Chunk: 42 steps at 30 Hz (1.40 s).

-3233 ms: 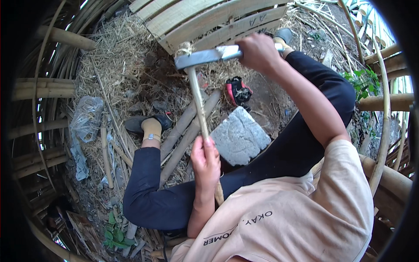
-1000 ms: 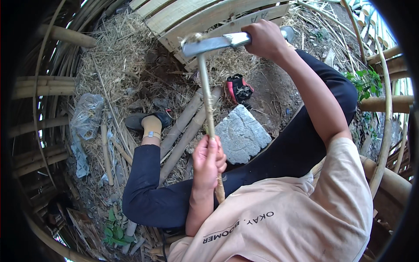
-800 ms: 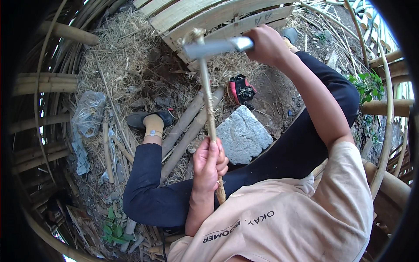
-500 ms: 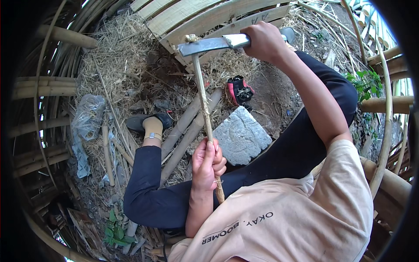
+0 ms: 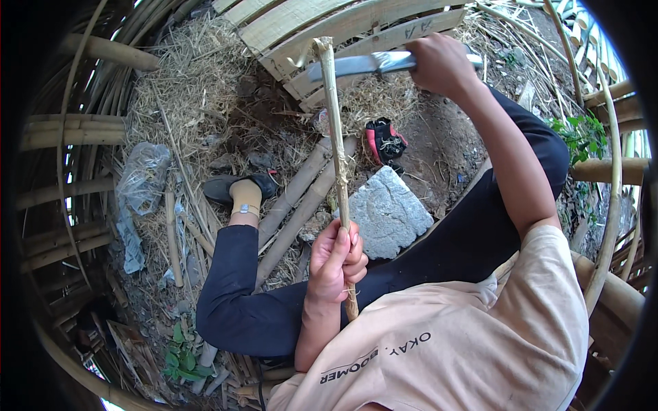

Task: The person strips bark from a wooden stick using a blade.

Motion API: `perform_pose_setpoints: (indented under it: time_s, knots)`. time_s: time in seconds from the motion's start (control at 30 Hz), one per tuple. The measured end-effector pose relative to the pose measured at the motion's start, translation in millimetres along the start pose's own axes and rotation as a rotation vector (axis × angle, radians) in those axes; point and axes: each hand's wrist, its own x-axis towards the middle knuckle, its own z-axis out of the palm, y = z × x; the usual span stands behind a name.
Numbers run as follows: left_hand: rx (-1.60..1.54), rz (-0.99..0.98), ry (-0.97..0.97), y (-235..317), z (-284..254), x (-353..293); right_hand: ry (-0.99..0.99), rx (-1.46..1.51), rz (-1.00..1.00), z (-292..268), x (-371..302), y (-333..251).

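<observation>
My left hand (image 5: 336, 262) is closed round the lower part of a long, pale, peeled stick (image 5: 337, 137), which stands nearly upright before my chest. The stick's lower end rests close to my shirt. Its upper end is rough and cut. At the top, my right hand (image 5: 444, 65) grips the handle of a machete (image 5: 373, 64) held level, its blade pointing left. The blade passes behind the stick in view, and motion smears it; whether they touch I cannot tell. A thin pale shaving (image 5: 298, 60) shows left of the stick's top.
A pale concrete block (image 5: 387, 211) lies between my legs. Two bamboo poles (image 5: 295, 188) lie left of it, with a black and red object (image 5: 385, 142) beyond. A slatted wooden pallet (image 5: 356, 34) stands at the far side. Crumpled clear plastic (image 5: 144, 177) and straw (image 5: 185, 103) cover ground at left.
My right hand and the machete have moved right, and the blade has come off the front of the stick's top. The stick has shifted slightly right, its upper end now fully showing.
</observation>
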Motion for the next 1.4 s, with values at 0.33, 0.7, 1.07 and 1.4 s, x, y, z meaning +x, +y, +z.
perform_pose_setpoints:
  time_s: [0.33, 0.7, 1.07, 1.4]
  knots:
    - [0.189, 0.061, 0.179, -2, 2, 3, 0.099, 0.502, 0.009, -27, -21, -15]
    - [0.252, 0.047, 0.222, -9, 7, 7, 0.046, 0.282, -0.143, -13, -24, -20]
    - [0.261, 0.05, 0.221, -7, 5, 1, -0.019, 0.168, -0.242, -26, -25, -32]
    - [0.222, 0.045, 0.27, -7, 1, 5, 0.011, 0.248, -0.032, -1, -11, -24]
